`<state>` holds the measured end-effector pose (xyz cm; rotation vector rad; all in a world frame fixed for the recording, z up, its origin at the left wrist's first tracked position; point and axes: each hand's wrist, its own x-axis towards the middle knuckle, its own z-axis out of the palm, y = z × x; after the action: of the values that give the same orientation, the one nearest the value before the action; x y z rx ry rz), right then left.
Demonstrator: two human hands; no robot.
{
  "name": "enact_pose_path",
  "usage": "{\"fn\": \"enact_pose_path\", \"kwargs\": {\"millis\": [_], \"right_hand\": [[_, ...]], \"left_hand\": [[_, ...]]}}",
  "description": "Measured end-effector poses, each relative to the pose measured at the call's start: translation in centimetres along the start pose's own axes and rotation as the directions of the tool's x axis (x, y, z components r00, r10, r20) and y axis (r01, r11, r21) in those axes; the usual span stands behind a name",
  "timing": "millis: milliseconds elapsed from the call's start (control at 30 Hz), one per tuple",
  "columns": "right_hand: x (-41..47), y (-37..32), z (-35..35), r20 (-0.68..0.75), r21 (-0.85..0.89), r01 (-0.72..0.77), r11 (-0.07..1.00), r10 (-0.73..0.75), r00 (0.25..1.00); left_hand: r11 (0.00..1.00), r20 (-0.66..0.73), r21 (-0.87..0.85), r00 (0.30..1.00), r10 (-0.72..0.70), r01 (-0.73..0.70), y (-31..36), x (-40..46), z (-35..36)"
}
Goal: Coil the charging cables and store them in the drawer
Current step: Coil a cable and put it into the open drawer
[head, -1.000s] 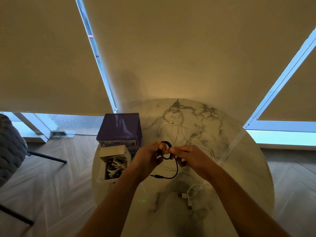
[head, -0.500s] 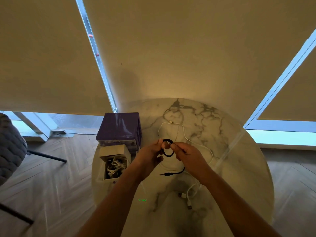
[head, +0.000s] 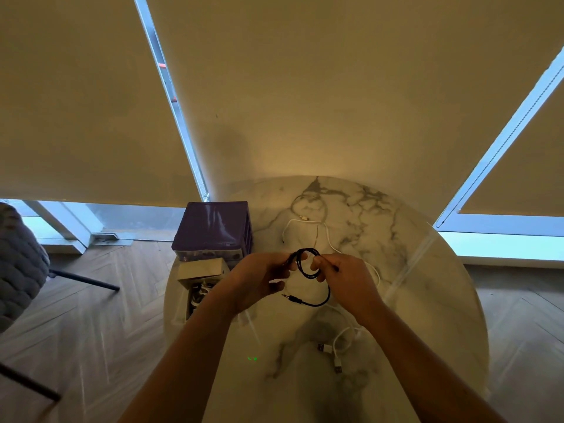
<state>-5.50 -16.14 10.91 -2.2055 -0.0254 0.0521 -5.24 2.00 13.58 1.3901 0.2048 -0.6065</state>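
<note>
Two hands, left [head: 259, 279] and right [head: 345, 279], both pinch one black cable [head: 308, 264] coil above the desk [head: 427, 300]; two white cables lie at 12 [head: 305, 222] and 5 o'clock [head: 338, 346].

I stand at a round marble table [head: 427, 300] on herringbone wood floor [head: 91, 315]; beige roller blinds [head: 335, 87] cover bright windows, a grey chair [head: 18, 264] at my left.

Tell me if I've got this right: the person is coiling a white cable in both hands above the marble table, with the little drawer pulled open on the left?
Not quite: the cable being coiled is black, not white. The head view shows the black cable looped between the left hand and right hand above the marble table, its plug dangling. The white cables lie on the table. The drawer is indeed open on the left.
</note>
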Motion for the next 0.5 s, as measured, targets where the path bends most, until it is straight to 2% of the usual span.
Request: {"fn": "enact_pose_path", "kwargs": {"millis": [233,500], "right_hand": [[-0.1,-0.7,0.0,0.068,0.067,-0.039,0.997,0.034,0.997],[-0.3,-1.2,0.3,0.100,0.107,0.019,0.994,-0.029,0.995]], "left_hand": [[0.986,-0.013,0.167,1.000,0.005,-0.003,0.3,-0.6,0.0],[0.975,-0.066,0.204,0.993,0.102,-0.087,-0.5,0.1,-0.3]]}}
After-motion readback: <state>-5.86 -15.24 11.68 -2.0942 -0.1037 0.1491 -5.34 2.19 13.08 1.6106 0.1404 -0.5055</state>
